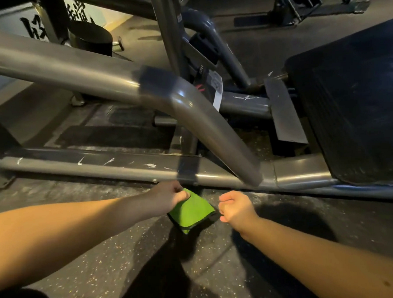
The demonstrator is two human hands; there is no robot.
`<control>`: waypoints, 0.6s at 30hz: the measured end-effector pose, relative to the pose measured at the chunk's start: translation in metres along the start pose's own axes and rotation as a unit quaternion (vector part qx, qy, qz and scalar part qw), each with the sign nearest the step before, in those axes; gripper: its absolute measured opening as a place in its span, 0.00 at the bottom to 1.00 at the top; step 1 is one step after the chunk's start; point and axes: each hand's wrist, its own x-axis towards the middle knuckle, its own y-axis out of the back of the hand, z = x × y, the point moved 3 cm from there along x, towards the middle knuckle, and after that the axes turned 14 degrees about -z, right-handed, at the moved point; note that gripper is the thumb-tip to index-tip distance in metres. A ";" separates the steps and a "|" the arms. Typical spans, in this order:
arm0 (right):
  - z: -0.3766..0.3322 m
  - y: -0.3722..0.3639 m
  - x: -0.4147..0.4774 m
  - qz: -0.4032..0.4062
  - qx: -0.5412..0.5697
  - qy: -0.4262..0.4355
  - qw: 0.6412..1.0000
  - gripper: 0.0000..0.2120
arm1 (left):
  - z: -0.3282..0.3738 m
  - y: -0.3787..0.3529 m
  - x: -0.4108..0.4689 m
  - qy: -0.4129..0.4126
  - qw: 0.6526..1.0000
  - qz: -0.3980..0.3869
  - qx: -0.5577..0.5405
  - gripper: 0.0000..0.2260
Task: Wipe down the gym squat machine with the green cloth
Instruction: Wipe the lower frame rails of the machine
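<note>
I see the green cloth (192, 211) as a bright green folded piece with a dark border along its lower edge. It is low, just above the speckled rubber floor (151, 253) and just in front of the low bar (123, 168) of the squat machine (188, 103).

My left hand (168, 196) grips the cloth by its upper left corner. The fingers are curled tight around it, and the rest of the cloth hangs down and to the right of them. My right hand (236, 206) is closed like a fist, and I see nothing held in it. The right corner of the cloth ends just beside this hand; whether they touch I cannot tell.

The low bar is grey and has white scratches. A thick bent tube (224, 136) comes down diagonally and joins the low bar just above and to the right of my hands. Behind it, on the right, the dark footplate (359, 106) stands tilted. A white label (217, 88) hangs on the frame further back, and a black cylinder (92, 38) stands at the far left.
</note>
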 end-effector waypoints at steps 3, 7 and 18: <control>-0.012 -0.007 -0.003 -0.045 0.086 -0.036 0.995 0.07 | 0.003 0.002 -0.003 0.011 1.000 -0.021 0.015 0.07; -0.030 -0.025 -0.004 -0.130 0.162 -0.096 0.973 0.10 | 0.016 -0.002 -0.005 0.024 1.000 0.004 0.001 0.09; -0.060 -0.082 0.029 -0.218 0.300 -0.041 0.928 0.09 | 0.021 0.040 -0.032 0.029 0.996 -0.010 -0.084 0.06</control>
